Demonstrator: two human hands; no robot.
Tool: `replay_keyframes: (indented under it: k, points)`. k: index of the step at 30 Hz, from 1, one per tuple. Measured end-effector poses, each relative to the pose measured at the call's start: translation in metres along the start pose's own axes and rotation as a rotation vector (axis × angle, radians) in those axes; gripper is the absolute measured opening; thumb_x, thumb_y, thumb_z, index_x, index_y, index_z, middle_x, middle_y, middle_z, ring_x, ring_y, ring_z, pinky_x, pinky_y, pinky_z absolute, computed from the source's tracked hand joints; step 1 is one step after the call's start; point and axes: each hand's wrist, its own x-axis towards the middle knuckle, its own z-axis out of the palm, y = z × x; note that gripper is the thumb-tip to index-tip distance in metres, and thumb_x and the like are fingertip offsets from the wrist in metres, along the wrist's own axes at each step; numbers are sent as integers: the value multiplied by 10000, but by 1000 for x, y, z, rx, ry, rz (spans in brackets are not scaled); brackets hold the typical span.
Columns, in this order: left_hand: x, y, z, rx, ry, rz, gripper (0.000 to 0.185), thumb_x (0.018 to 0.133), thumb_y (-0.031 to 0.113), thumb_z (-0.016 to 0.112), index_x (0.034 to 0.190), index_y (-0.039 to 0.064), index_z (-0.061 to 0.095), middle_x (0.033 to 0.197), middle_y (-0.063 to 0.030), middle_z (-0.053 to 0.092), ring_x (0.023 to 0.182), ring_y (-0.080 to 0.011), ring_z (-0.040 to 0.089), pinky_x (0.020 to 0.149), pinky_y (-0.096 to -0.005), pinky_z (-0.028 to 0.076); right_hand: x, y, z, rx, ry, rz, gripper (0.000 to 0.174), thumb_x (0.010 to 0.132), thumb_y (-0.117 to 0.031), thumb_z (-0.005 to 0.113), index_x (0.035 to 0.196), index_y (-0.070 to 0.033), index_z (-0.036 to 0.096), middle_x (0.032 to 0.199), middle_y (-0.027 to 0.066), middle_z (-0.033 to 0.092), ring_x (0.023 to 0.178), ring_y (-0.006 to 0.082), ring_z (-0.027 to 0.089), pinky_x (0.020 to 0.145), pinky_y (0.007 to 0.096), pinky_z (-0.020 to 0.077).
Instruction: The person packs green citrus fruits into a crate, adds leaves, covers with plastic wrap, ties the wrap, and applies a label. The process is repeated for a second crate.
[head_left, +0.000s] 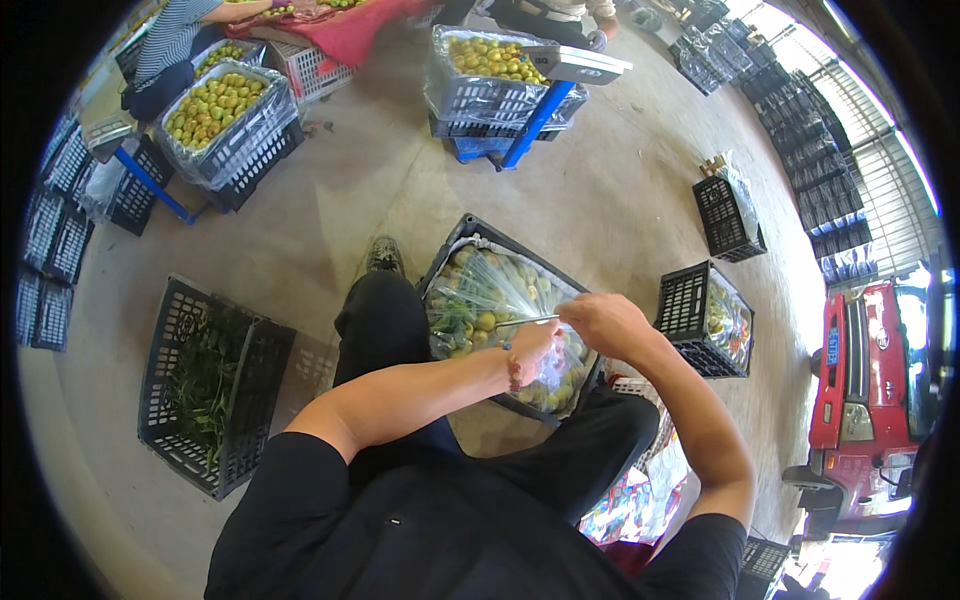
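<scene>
Between my knees a black plastic crate (513, 253) holds round yellow-green fruit (485, 321) and some green leaves (452, 318). A clear plastic liner bag (504, 283) covers the fruit, its folds drawn together towards my hands. My left hand (535, 346), with a beaded bracelet at the wrist, grips the bunched plastic. Against it, my right hand (606, 322) has its fingers closed at the gathered neck. A thin metal rod (517, 322) runs across the bag to the fingertips; which hand holds it is unclear.
At left stands a crate of leafy sprigs (206, 375). Another bagged crate (705, 319) sits at right, near a black crate (727, 217). Fruit crates rest on a blue platform scale (540, 124) ahead; two people work beyond. A red truck (862, 390) is at far right.
</scene>
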Motion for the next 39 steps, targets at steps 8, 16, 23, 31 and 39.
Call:
replay_keyframes:
  k: [8,16,23,31,39]
  points:
    - [-31,57,-29,874,-80,-54,235,1031,206,580,987,-9,665,786,-70,636,612,-206,623,558,-418,517,12,-4,-11,-149,-197,91,133,896,-144,625,948,-126,746,902,146,743,873,387,729,735,514,572]
    - [-24,95,-23,2111,-51,537,194,941,247,710,1006,86,795,997,-134,760,954,-344,731,835,-497,546,13,0,-35,-241,-313,163,169,884,-123,627,984,-110,763,942,167,755,923,402,734,787,507,583]
    - [0,101,-25,2120,-213,1191,103,863,166,718,920,195,799,989,14,742,1099,-206,647,985,-424,468,8,-9,-69,-338,-392,252,190,900,-116,631,1010,-100,784,978,184,769,945,399,749,809,500,600]
    - [47,103,-51,1704,-373,1260,186,907,139,640,959,164,817,989,-35,766,1002,-268,706,911,-415,544,22,-39,-80,-542,-508,198,191,902,-127,616,935,-74,796,961,179,778,918,384,766,761,493,615]
    - [58,87,-49,1449,-509,1021,209,941,44,605,1069,91,762,1048,-123,761,989,-332,718,879,-416,554,-6,-61,-84,-607,-512,101,188,887,-142,623,837,-70,790,851,153,768,822,368,772,697,480,619]
